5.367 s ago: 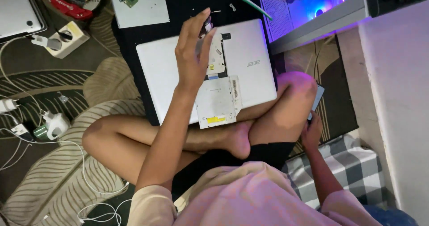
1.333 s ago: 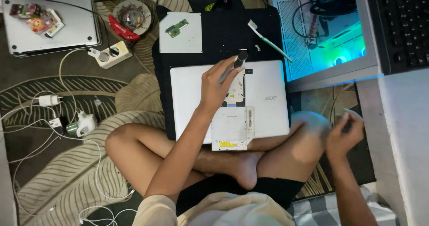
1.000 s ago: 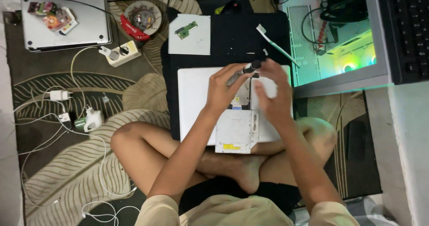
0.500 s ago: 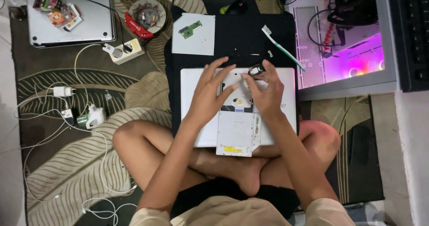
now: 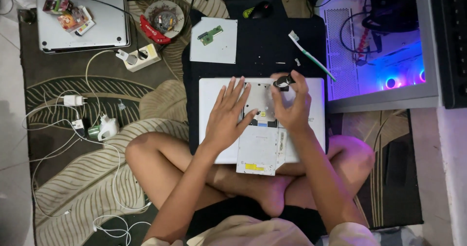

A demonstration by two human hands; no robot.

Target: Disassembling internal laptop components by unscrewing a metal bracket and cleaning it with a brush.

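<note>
Cross-legged on a patterned rug (image 5: pixel 92 178), a person is working over a white laptop (image 5: pixel 311 144) lying upside down at the centre of the frame, partly on a black mat (image 5: pixel 253 51). Their left hand (image 5: pixel 226 117) is resting flat and open on the laptop's casing, while the right hand (image 5: pixel 291 105) is gripping a dark screwdriver (image 5: pixel 283 82) over the opened bay. A silver optical drive (image 5: pixel 260 151) is lying on the laptop's near edge. A toothbrush (image 5: pixel 311 56) is lying just above.
</note>
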